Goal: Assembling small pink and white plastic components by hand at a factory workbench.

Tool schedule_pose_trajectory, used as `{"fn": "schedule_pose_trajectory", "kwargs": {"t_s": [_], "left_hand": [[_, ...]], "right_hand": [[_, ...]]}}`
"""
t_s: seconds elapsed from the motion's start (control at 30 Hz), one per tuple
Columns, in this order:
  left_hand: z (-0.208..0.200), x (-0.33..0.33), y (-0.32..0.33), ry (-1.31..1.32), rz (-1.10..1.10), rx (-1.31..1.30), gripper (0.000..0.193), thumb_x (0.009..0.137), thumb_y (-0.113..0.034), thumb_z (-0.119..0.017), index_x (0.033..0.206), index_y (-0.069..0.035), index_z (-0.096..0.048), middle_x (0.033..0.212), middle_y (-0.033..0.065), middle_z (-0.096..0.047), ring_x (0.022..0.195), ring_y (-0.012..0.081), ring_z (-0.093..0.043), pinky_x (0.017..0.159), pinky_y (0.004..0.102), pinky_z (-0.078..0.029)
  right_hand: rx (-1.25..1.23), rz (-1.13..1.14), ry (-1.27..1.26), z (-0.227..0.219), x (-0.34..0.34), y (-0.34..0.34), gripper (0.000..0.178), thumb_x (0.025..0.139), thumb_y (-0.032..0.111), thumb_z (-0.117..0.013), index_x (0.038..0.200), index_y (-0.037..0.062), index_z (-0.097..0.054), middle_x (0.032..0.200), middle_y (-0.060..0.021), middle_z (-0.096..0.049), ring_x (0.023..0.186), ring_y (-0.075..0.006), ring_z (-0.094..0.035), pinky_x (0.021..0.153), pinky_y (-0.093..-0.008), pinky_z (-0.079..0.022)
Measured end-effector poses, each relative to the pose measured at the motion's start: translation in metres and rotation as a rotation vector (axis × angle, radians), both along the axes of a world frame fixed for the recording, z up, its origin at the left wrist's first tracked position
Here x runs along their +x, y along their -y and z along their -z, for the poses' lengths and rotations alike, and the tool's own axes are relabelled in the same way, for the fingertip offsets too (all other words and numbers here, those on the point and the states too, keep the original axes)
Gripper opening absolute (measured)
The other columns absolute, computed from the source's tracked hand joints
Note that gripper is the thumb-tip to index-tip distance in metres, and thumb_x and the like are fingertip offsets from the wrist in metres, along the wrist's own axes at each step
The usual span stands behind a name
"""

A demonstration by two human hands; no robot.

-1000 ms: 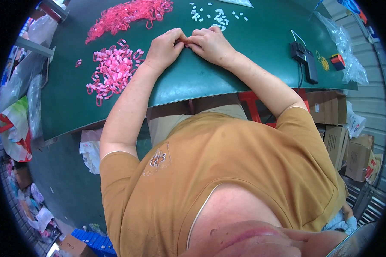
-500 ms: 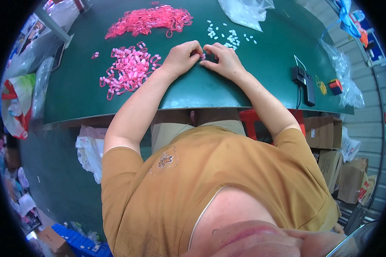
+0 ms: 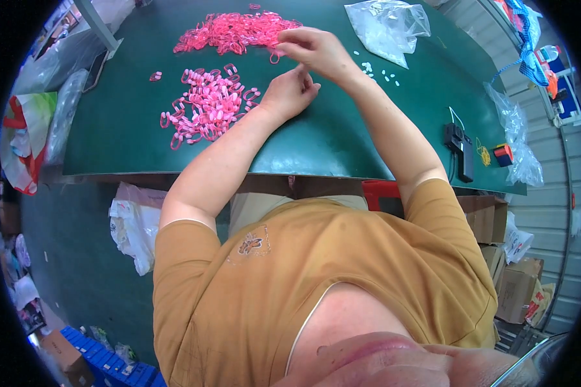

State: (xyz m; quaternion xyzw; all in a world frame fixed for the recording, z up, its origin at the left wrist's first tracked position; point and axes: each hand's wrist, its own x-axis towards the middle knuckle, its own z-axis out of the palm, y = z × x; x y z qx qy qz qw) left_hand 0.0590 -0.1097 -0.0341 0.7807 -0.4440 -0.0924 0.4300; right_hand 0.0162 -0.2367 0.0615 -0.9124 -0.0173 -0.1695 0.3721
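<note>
A heap of bright pink plastic loops (image 3: 229, 33) lies at the far side of the green table. My right hand (image 3: 316, 55) is at the heap's right edge, palm down, thumb and fingers a little apart; nothing shows between them. One loose pink loop (image 3: 275, 57) lies close below its fingertips. Nearer me, my left hand (image 3: 290, 95) is closed with its fingers curled in; whatever it may hold is hidden. To its left is a pile of pink loops with pale pink beads on them (image 3: 210, 106). Small white pieces (image 3: 367, 67) lie beyond my right forearm, partly hidden by it.
A clear plastic bag (image 3: 387, 29) lies at the far right. On the right side are a black device with a cord (image 3: 458, 151), yellow bands (image 3: 483, 153) and a small red-and-blue block (image 3: 503, 154). A phone-like slab (image 3: 95, 69) lies at the left edge. One beaded loop (image 3: 155, 76) sits apart.
My hands, together before, have separated. The right hand has moved away to the far pink heap; the left stays near its place, more curled. The whole view has shifted slightly.
</note>
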Motion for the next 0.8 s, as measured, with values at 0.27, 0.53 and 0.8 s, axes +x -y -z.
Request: {"fn": "schedule_pose_trajectory", "kwargs": {"t_s": [0.27, 0.53, 0.8], "left_hand": [[0.006, 0.002, -0.001, 0.158, 0.083, -0.104, 0.019, 0.095, -0.023, -0.071, 0.107, -0.008, -0.073, 0.091, 0.0135, -0.074, 0.085, 0.0302, -0.074, 0.079, 0.0425, -0.058], [0.002, -0.006, -0.002, 0.191, 0.054, -0.283, 0.014, 0.093, -0.018, -0.071, 0.105, -0.011, -0.072, 0.099, 0.0105, -0.076, 0.088, 0.0295, -0.075, 0.079, 0.0415, -0.059], [0.009, -0.001, 0.004, 0.047, 0.03, -0.224, 0.017, 0.094, -0.017, -0.071, 0.11, -0.012, -0.074, 0.107, 0.0102, -0.076, 0.09, 0.0285, -0.075, 0.08, 0.0402, -0.06]], "right_hand": [[-0.669, -0.099, -0.209, 0.056, 0.064, 0.037, 0.028, 0.101, 0.027, -0.068, 0.127, 0.022, -0.077, 0.123, -0.0047, -0.071, 0.112, -0.0298, -0.07, 0.096, -0.0434, -0.058], [-0.405, -0.177, -0.016, 0.079, 0.031, 0.074, 0.026, 0.098, 0.03, -0.069, 0.115, 0.0134, -0.081, 0.115, -0.0097, -0.075, 0.102, -0.0311, -0.072, 0.092, -0.0422, -0.058], [0.175, 0.187, -0.207, 0.074, -0.081, 0.049, 0.03, 0.101, 0.028, -0.074, 0.121, 0.0064, -0.079, 0.104, -0.0047, -0.08, 0.095, -0.0121, -0.071, 0.087, -0.0299, -0.057]]}}
